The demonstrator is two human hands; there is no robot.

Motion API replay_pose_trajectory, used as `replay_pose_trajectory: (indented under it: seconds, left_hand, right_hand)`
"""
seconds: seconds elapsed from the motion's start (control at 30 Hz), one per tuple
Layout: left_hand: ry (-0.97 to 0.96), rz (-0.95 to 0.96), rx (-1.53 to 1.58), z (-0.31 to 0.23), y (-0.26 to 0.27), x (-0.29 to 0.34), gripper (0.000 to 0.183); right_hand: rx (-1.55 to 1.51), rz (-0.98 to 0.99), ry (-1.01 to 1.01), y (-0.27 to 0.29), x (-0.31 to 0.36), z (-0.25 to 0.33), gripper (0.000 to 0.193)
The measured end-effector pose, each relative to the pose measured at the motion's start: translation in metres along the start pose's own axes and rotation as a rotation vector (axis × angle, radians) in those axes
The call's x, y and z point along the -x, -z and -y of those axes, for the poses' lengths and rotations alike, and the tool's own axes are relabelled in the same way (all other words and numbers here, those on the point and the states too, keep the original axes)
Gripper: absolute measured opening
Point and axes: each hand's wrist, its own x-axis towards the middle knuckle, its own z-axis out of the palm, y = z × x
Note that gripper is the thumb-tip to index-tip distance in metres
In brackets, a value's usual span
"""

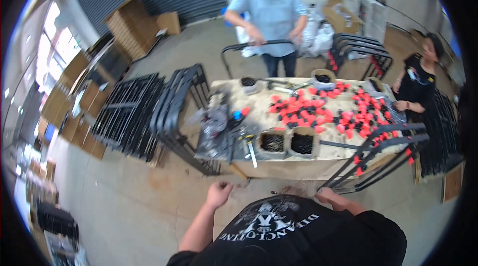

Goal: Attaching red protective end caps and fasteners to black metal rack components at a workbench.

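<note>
My left hand [219,195] is raised in front of the workbench [279,169], its fingers pinched together. Something small and thin may stick out at the fingertips, but it is too small to name. Low at the bench's right front corner, my right hand [328,196] is closed at the lower end of a black tubular metal frame [343,169]. That frame leans against the bench edge and carries red and black plastic fittings [359,162]. Loose red and black fittings [303,111] lie heaped on the bench top. Two tubs of small dark parts [302,144] stand at its near edge.
A hammer [251,152] and plastic bags [214,121] lie at the bench's left. Bent black frames [174,109] stand beside it, with stacked racks [129,114] farther left. Across the bench a person [273,9] holds another frame; a second person [420,79] stands right.
</note>
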Motion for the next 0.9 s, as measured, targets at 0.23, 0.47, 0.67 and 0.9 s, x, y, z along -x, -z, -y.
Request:
replay_pose_trajectory:
  seconds: [0.23,0.47,0.67,0.9]
  left_hand:
    - [-0.117,-0.505,0.275,-0.031,0.124,-0.063,0.014]
    - [-0.06,-0.634,0.331,-0.029,0.184,-0.11,0.011]
    - [-0.054,-0.794,0.205,-0.011,0.253,-0.165,0.016]
    - [-0.006,-0.777,-0.048,0.014,0.351,-0.291,0.047]
  right_hand:
    - [-0.345,0.094,0.095,0.076,0.005,0.135,0.032]
    - [-0.063,0.241,-0.038,0.045,-0.073,0.072,0.035]
    - [-0.047,0.213,0.001,0.062,-0.059,0.112,0.036]
    - [-0.433,-0.082,-0.218,0.039,-0.029,0.141,0.039]
